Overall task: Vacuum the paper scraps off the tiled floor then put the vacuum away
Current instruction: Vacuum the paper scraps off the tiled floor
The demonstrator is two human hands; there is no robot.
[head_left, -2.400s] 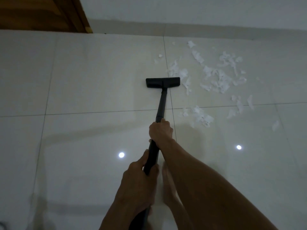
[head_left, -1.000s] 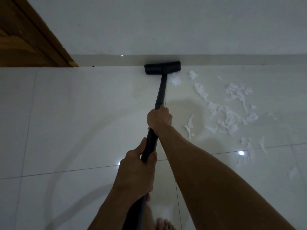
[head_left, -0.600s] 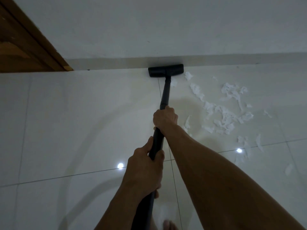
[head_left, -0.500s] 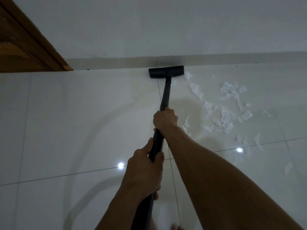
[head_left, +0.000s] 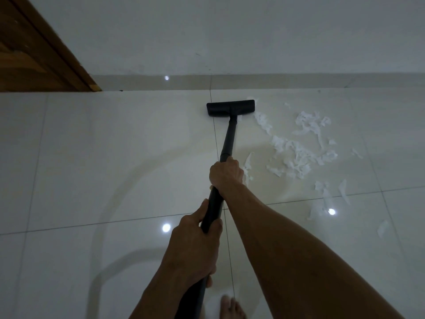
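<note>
Starting at the left edge, a brown wooden door frame [head_left: 43,54] meets the glossy pale tiled floor [head_left: 92,157], with a grey skirting strip [head_left: 299,81] running along the foot of the white wall [head_left: 230,31]. Low in the middle, the left hand [head_left: 193,247] has its grip wrapped round the lower part of the long black vacuum wand [head_left: 227,143], thumb up along the tube. Further up the tube, the right hand [head_left: 226,172] has its grip curled round the wand as well, arm stretched forward. At the far end, the flat black rectangular floor nozzle [head_left: 230,107] sits on the tiles near the skirting, touching the leftmost edge of the mess. To its right lie the torn white paper scraps [head_left: 296,153], a loose cluster spreading from just beside the nozzle toward the lower right, with a few stray pieces [head_left: 381,229] well apart near the right edge. A bare foot [head_left: 231,308] shows at the bottom.

Judging from this, cleaning is only at its beginning, since most scraps remain. To do this step well, I would shift the nozzle rightward and work in slow overlapping strokes, keeping it flat on the tiles so the light paper is sucked in and not pushed ahead or scattered. The strays near the right edge and along the skirting need their own passes.
</note>
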